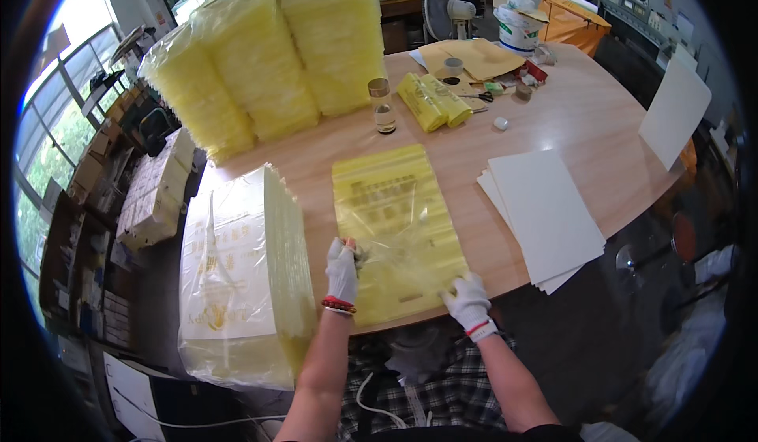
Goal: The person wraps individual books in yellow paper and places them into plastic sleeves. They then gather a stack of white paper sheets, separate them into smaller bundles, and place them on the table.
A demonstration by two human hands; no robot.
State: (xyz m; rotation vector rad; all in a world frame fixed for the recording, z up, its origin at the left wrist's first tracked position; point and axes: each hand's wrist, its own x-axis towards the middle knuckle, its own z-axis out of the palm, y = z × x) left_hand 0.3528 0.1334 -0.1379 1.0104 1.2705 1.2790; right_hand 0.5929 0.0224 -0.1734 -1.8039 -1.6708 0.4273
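A flat yellow plastic bag [395, 229] with faint print lies on the table before me, its near edge by the table's rim. My left hand [343, 274], in a white glove, rests at the bag's left side. Its fingers are closed around something small, partly reddish and dark, that I cannot make out. At the bag's near right corner, my right hand [469, 300], also gloved, pinches the edge. Left of the bag stands a thick stack of yellow bags [288, 252] topped by a white printed sheet [225, 272] under clear plastic wrap.
Tall bundles of yellow bags [253, 63] fill the table's [584, 110] far left. Beyond the bag are a clear cup [384, 114], folded yellow bags [433, 102], scissors [483, 96] and a white bucket [519, 33]. White boards [545, 213] lie at right. A fan [440, 7] stands behind.
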